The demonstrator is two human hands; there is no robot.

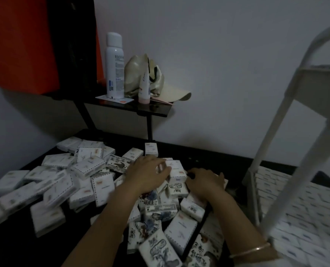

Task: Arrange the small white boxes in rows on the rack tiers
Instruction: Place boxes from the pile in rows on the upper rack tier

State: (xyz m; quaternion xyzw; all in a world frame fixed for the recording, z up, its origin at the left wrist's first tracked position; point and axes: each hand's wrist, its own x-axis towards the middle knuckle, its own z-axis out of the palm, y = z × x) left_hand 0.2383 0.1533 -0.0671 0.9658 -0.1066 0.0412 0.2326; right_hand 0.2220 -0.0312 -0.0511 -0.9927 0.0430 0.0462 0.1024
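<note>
The left hand [148, 175] curls its fingers over a white box [176, 168] in the middle of the heap and grips it. The right hand [205, 182] lies palm down just beside that box with its fingers bent onto the heap; I cannot tell whether it holds anything. Around them, loose boxes [60, 189] lie jumbled on a dark table [10, 247]. To the right, a white rack [276, 151] has neat rows of boxes on its lower tier [304, 209]. Behind, a black shelf [156, 110] carries a spray can [114, 64], a tube [144, 87] and a cap [175, 93].
</note>
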